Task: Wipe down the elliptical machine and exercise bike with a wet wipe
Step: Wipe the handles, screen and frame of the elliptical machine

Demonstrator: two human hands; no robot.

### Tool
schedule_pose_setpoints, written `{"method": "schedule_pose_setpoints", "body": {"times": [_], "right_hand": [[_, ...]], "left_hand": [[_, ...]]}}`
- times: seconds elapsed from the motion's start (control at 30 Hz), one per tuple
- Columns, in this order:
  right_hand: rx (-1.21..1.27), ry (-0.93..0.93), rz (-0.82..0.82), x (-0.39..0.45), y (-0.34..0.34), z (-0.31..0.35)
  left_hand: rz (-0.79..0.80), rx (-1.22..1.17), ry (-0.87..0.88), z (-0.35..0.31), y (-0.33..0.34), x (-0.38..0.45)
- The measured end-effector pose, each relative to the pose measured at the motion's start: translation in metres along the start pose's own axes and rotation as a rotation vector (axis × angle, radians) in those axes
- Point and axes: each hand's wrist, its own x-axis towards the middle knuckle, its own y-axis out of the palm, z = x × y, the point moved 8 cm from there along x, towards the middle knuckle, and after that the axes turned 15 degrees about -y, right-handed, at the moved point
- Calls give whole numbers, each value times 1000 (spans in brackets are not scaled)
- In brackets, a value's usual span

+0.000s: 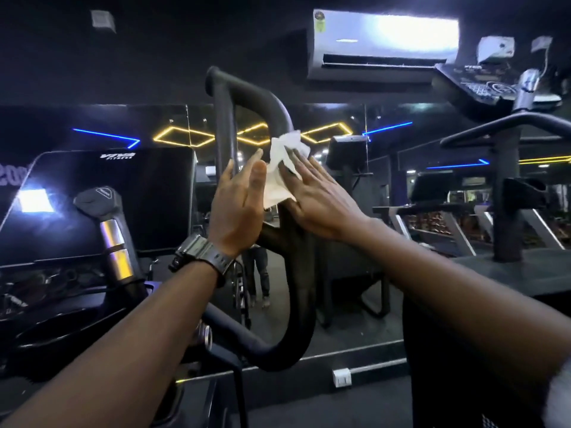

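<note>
The person stands at a black looped handlebar (287,242) of a gym machine, with both arms raised to it. A white wet wipe (285,168) is pressed flat against the curved tube just below the bend of the loop. The right hand (321,202) lies over the wipe with its fingers straight and spread, pushing it onto the bar rather than closing round it. The left hand (238,205), with a dark wristwatch (197,257) on its wrist, is held edge-on beside the wipe, fingers straight, its fingertips at the wipe's left edge; it appears to steady the wipe, though whether it actually touches cannot be told. Neither hand has a closed grip on anything.

The step in hand looks like wiping the upper part of this handle. To do it well, the wipe would be better wrapped round the tube so that the far side is cleaned too, then drawn along the whole loop in one slow pass, from the capped top end down to where the bar joins the frame. The loose upper corner of the wipe should be folded in so it does not drag.

A mirror (340,273) behind reflects coloured ceiling lights, and an air conditioner (386,35) hangs above.
</note>
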Motion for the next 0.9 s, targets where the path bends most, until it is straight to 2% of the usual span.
{"method": "schedule_pose_setpoints", "body": {"times": [0.07, 0.13, 0.23, 0.3, 0.4, 0.47, 0.57, 0.63, 0.73, 0.8, 0.9], "right_hand": [[40, -86, -82, -20, 8, 17], [104, -153, -150, -74, 25, 59], [54, -321, -149, -127, 44, 102], [-7, -215, -129, -102, 42, 82], [-26, 19, -126, -49, 23, 54], [-12, 15, -136, -57, 30, 72], [-40, -191, -48, -115, 52, 124], [-48, -254, -43, -122, 52, 114], [-57, 4, -145, -84, 27, 41], [177, 79, -151, -80, 34, 21], [867, 111, -214, -127, 75, 73]], "left_hand": [[50, 16, 18, 0, 1, -10], [122, 73, 66, 2, 1, -23], [177, 207, 177, 6, 3, -44], [164, 193, 194, 1, 4, -49], [133, -35, 112, -4, 0, -50], [105, -114, 67, -5, -1, -55], [75, -63, 100, -3, 2, -69], [56, -22, 111, -1, 5, -72], [1, -31, 44, -1, 8, -70], [-61, 19, 8, -5, 12, -75], [-155, 123, -25, -7, 20, -86]]}}
